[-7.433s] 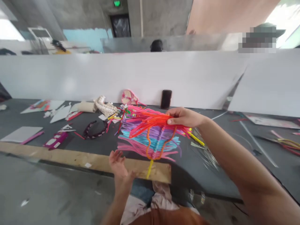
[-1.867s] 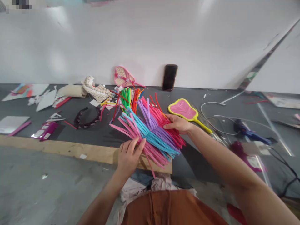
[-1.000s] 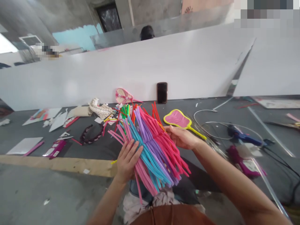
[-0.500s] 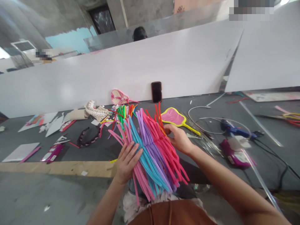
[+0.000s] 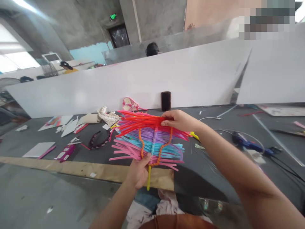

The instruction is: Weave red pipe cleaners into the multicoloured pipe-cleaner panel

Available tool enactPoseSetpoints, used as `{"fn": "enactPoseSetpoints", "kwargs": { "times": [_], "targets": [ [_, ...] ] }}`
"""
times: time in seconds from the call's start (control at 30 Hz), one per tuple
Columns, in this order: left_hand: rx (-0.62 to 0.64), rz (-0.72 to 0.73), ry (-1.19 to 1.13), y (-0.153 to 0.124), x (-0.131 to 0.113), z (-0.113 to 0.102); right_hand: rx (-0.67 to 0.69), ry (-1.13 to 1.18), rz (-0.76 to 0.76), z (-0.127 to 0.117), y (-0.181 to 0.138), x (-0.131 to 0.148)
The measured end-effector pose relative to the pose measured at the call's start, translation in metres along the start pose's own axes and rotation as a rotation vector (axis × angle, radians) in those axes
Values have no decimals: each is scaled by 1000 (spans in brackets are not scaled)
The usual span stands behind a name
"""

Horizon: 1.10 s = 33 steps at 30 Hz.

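Held up over the table edge is a pipe-cleaner piece, with rows of pink, blue, purple and red strands lying crosswise over a central stem. An orange pipe-cleaner outline shows on its near face, and a yellow stem end points down. My left hand grips the bottom of the piece, thumb on the central stem by the pink strands. At the top, my right hand has the red strands between thumb and fingers. Strands and fingers hide the yellow-edged paddle behind, apart from its handle.
A phone leans on the white partition, near a pink leaf-shaped piece. To the left lie a dark braided band, a purple box and papers. A blue glue gun with a cable lies right. People sit beyond the partition.
The piece has been turned so its strands run sideways and its orange outline shows. My left hand has shifted to the stem end, my right hand to the top red strands. The view has shifted.
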<state>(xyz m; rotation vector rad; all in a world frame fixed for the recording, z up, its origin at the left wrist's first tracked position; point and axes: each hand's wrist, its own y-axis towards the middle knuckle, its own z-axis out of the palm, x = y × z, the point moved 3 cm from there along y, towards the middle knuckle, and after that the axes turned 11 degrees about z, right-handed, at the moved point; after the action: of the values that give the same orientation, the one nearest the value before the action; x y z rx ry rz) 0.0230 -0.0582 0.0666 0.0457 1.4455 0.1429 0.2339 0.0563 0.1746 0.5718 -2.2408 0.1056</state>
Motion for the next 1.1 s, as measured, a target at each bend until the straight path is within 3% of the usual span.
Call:
{"fn": "enactPoseSetpoints", "kwargs": {
  "times": [0.07, 0.17, 0.23, 0.3, 0.33, 0.4, 0.53, 0.57, 0.63, 0.73, 0.8, 0.87, 0.93, 1.1],
  "targets": [
    [-112, -252, -383, -9, 10, 14, 118, -115, 53, 3, 12, -4],
    [-164, -529, -540, -26, 31, 31, 291, -269, 102, 22, 29, -25],
    [-187, -628, -581, -39, 48, 35, 349, -313, 135, 44, 36, -44],
    [-165, -634, -622, -50, 60, 32, 377, -336, 160, 68, 39, -64],
    [-109, -623, -618, -55, 64, 27, 386, -348, 170, 80, 39, -73],
    [120, -639, -512, -63, 64, 13, 401, -374, 182, 97, 36, -88],
    [805, -759, -5, -71, 46, -24, 339, -418, 187, 106, 29, -100],
    [904, -732, 85, -67, 38, -31, 296, -431, 187, 103, 27, -99],
    [949, -543, 193, -49, 19, -35, 208, -456, 185, 99, 18, -93],
    [803, -9, 515, -4, -2, -25, 110, -508, 148, 103, -4, -75],
    [714, 323, 754, 24, -4, -13, 67, -593, 84, 115, -25, -64],
    [734, 504, 1005, 46, 9, -1, 95, -650, 45, 134, -45, -60],
    [821, 544, 1235, 62, 29, 6, 103, -687, 77, 150, -61, -64],
    [943, 371, 1464, 71, 68, 1, 83, -694, 121, 170, -76, -81]
  ]
}}
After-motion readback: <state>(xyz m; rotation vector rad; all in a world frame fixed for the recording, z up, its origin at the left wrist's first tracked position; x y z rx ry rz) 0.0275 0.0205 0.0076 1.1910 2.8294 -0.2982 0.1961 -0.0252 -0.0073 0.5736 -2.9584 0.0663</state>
